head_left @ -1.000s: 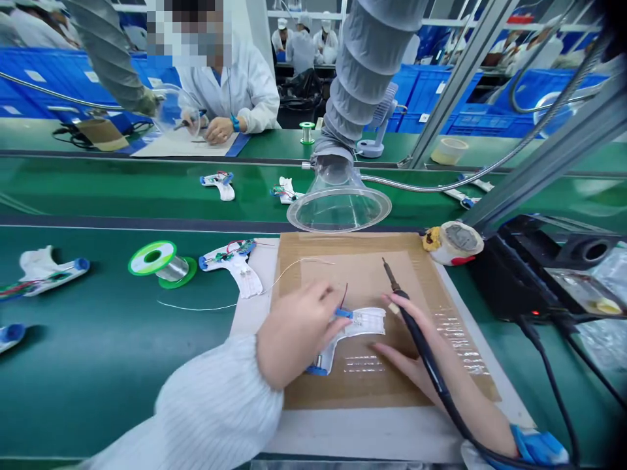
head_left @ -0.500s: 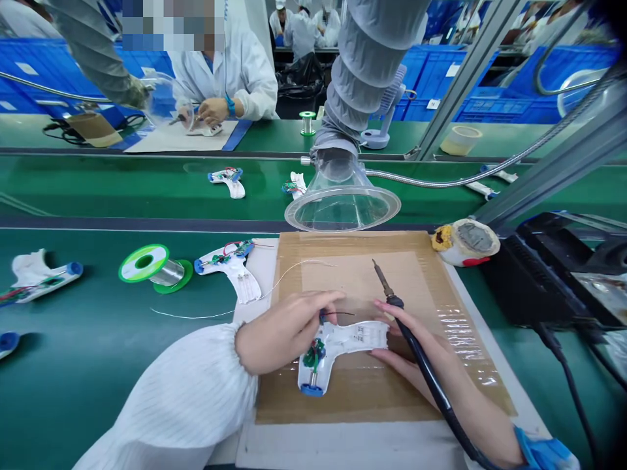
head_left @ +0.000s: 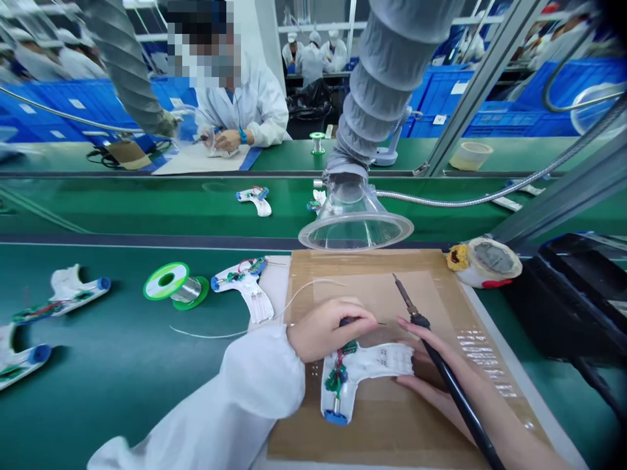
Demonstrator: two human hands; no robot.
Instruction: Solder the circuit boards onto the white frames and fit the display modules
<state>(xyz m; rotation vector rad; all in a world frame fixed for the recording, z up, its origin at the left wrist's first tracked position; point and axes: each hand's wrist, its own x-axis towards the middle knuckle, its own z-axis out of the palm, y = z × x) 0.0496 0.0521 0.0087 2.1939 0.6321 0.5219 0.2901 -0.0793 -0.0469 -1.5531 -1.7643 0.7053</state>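
My left hand (head_left: 326, 329) is closed over the upper end of a white plastic half-shell (head_left: 386, 359), thumb and forefinger together. A thin dark wire pokes out past those fingertips. Inside the shell are green circuit boards, red wires and a blue end cap (head_left: 336, 416). My right hand (head_left: 465, 372) grips a black soldering iron (head_left: 448, 378), its bare tip pointing up and away, clear of the shell. Fingers of that same hand also touch the shell's right end. Beneath lies a taped brown cardboard sheet (head_left: 304, 440).
Left of the cardboard are a solder wire spool (head_left: 189, 289), its loose strand, and another half-shell (head_left: 249, 290). More shells (head_left: 73, 294) lie farther left. A clear fume hood (head_left: 355, 228) hangs above the far edge. To the right sit a tape roll (head_left: 494, 261) and a black box (head_left: 553, 307).
My left thumb and forefinger have closed together around the dark wire at the shell's upper end. The view has shifted, moving everything right and down. The soldering iron stays in my right hand.
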